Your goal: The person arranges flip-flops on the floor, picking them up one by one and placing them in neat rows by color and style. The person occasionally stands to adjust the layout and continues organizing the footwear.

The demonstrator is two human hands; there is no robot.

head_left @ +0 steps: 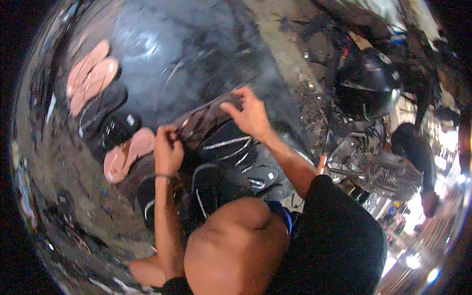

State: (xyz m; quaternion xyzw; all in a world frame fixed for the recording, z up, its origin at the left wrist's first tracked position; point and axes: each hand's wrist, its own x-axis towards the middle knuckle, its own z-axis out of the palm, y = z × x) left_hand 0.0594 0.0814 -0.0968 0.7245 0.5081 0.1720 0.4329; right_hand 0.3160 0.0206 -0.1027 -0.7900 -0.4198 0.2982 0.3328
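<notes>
A dark brown sandal (204, 123) with thin straps stretches between my two hands, above a pile of black sandals (228, 147). My right hand (250, 114) grips its right end, thumb on top and fingers around the edge. At the other end, my left hand (168, 150) has its fingers curled in by the straps; the fingertips are partly hidden. Just left of that hand lies a pink sandal (129, 156). Some of the black sandals below carry pale, shiny straps. My bare knee (236, 241) covers part of the lower middle.
A glossy black sheet (187, 44) spreads across the ground ahead. Pink sandals (96, 81) and black sandals (105, 101) lie along its left edge. To the right are a rounded, shiny black object (366, 86) and a wire-caged fan (386, 174) on littered ground.
</notes>
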